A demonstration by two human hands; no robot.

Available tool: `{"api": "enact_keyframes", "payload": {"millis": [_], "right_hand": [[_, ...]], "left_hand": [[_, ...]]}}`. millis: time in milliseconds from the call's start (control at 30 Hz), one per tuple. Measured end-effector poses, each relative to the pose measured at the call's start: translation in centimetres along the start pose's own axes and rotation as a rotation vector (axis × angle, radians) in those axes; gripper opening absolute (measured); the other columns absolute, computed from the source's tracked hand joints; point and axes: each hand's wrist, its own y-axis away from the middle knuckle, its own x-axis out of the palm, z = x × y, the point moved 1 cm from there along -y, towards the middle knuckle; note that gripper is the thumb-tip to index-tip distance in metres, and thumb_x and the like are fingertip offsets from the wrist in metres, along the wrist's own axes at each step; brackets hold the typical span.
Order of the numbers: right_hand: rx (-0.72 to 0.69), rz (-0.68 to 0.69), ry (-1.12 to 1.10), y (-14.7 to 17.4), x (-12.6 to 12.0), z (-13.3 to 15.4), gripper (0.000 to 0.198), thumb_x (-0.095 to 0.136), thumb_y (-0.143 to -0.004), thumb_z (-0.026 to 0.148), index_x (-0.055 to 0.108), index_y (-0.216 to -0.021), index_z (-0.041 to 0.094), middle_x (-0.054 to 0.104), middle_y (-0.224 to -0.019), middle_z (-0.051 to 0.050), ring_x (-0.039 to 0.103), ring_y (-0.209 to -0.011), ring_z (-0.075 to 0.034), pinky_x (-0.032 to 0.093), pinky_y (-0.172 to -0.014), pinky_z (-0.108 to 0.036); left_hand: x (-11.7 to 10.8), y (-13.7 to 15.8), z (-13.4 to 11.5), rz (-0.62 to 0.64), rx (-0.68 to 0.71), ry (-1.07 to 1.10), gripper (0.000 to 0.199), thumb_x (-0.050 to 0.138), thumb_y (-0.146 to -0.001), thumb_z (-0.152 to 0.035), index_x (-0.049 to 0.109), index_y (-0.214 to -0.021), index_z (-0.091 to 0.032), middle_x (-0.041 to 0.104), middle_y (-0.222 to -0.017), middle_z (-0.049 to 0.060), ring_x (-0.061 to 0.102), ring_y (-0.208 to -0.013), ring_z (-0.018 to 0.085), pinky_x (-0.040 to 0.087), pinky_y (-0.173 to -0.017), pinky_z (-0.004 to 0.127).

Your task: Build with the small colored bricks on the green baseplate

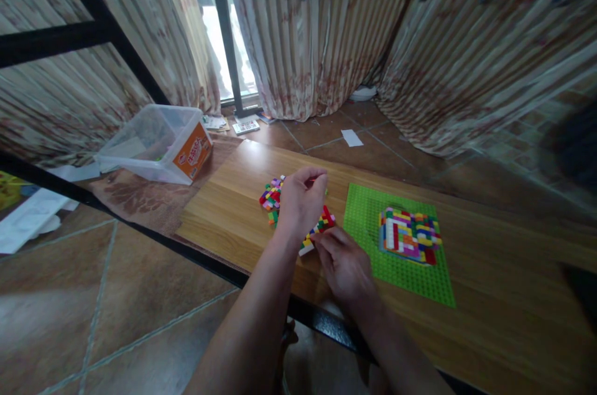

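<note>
A pile of small toy building bricks [272, 195] in many colours lies on the wooden table, partly hidden under my hands. My left hand [302, 201] is held over the pile with its fingers curled and the fingertips drawn together; anything in them is hidden. Just to the right and nearer to me, my right hand [346, 261] has its thumb and fingers pinched at the edge of the bricks, by a white brick [306, 249]. What it grips is too small to make out. Right of it, a layered block of joined bricks [405, 236] stands on a green studded baseplate [359, 214].
The wooden table [224, 196] has a black metal edge [321, 319] close to my forearms. Beyond its left end stands a clear plastic bin [140, 162] with an orange label. Striped curtains [321, 28] hang behind, and a white paper [351, 137] lies on the tiled floor.
</note>
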Motion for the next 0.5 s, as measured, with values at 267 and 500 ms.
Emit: {"api": "enact_keyframes", "payload": {"millis": [267,500], "right_hand": [[0.081,0.029,0.141,-0.13,-0.08,0.45,0.017,0.054,-0.093,0.014,0.07,-0.087,0.02,0.069,-0.089,-0.007,0.063,-0.083,-0.022,0.051,-0.074,-0.034],[0.088,0.049,0.157,0.01,-0.41,0.62,0.02,0.05,-0.094,0.016,0.069,-0.091,0.02,0.068,-0.091,-0.008,0.063,-0.085,-0.023,0.051,-0.074,-0.036]], "left_hand": [[0.02,0.01,0.37,0.021,0.015,-0.046,0.016,0.061,-0.08,-0.018,0.076,-0.084,-0.015,0.072,-0.074,0.002,0.062,-0.066,0.012,0.047,-0.062,0.022],[0.38,0.07,0.47,0.036,0.031,-0.052,0.015,0.061,-0.08,-0.017,0.076,-0.082,-0.016,0.073,-0.074,0.002,0.064,-0.069,0.013,0.048,-0.065,0.023]]}}
